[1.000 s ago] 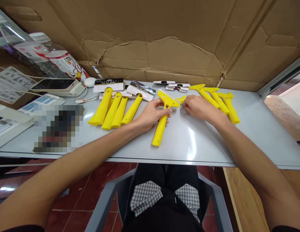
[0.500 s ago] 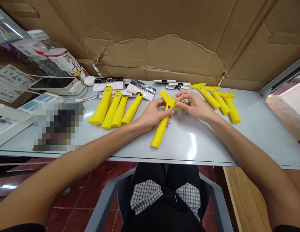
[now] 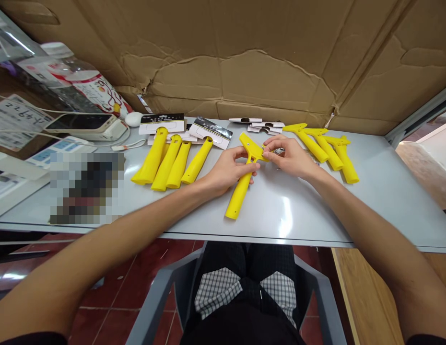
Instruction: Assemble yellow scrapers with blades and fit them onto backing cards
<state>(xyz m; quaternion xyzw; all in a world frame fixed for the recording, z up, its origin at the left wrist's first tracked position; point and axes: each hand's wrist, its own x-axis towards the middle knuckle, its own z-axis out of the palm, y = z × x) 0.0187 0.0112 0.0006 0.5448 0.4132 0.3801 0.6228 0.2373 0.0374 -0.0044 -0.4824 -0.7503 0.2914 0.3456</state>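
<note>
A yellow scraper (image 3: 239, 194) is in front of me, its wide head pointing away and its handle slanting towards the table's front edge. My left hand (image 3: 228, 172) is closed round its neck, thumb on top. At the right end of the scraper's head, my right hand (image 3: 286, 155) has thumb and fingertips pinched together; whatever is between them is too small to make out. Small shiny metal pieces (image 3: 279, 151) lie partly hidden by the right hand.
Yellow scrapers with black-and-white header cards (image 3: 210, 132) lie to the left. More yellow scrapers (image 3: 347, 163) lie to the right, near white cards (image 3: 266, 127). A phone (image 3: 81, 123), a cable and a bottle (image 3: 89, 86) crowd the left end. Cardboard (image 3: 259, 81) walls the back.
Almost nothing differs. Both hands keep their places on the scraper, with the right fingertips shifting only slightly at its head.
</note>
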